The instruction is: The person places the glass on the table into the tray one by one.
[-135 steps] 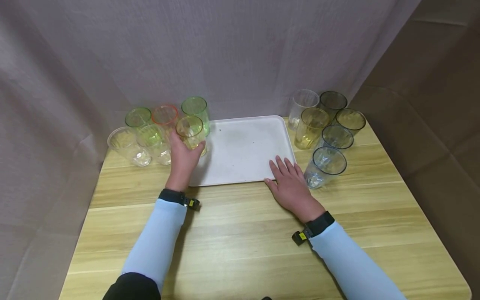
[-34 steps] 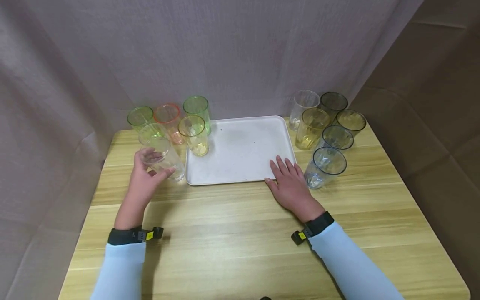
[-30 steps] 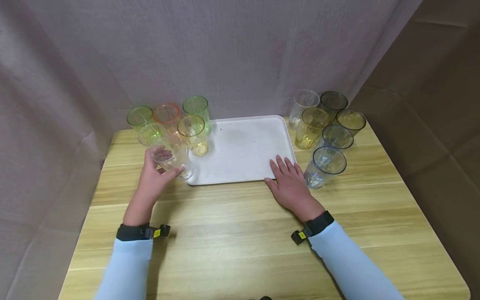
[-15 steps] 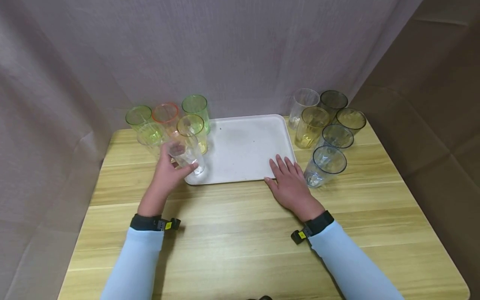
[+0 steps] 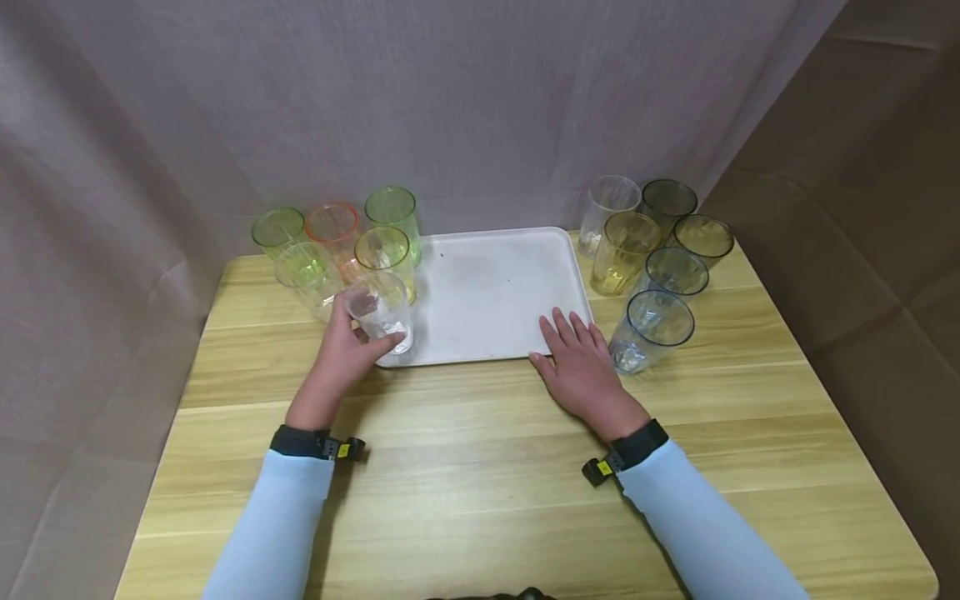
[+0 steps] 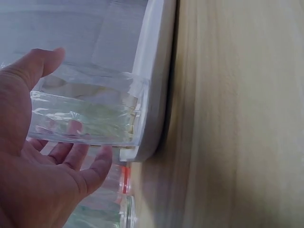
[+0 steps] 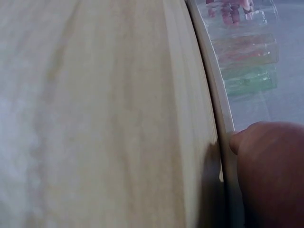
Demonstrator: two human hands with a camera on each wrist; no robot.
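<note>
My left hand [image 5: 347, 350] is curled round a clear drinking glass [image 5: 382, 312] at the front left corner of the white tray [image 5: 487, 292]. In the left wrist view the clear glass [image 6: 90, 114] overlaps the tray corner, thumb on one side and fingers on the other. Close behind it, a yellow glass [image 5: 390, 258] stands on the tray's left part. My right hand [image 5: 585, 375] rests flat, fingers spread, on the tray's front right corner. In the right wrist view part of that hand [image 7: 270, 161] lies at the tray rim [image 7: 218, 85].
Left of the tray stand a green glass [image 5: 277, 229], an orange-rimmed one [image 5: 333, 229] and a clear one [image 5: 311, 275]; another green glass [image 5: 393, 212] stands behind the yellow one. Several tinted and clear glasses, including a blue-rimmed glass [image 5: 651, 333], cluster on the right. A curtain [image 5: 480, 108] hangs behind the table.
My left hand let go of the yellow glass on the tray, took hold of the clear glass at the far left and brought it right onto the tray's front corner. My right hand has stayed put.
</note>
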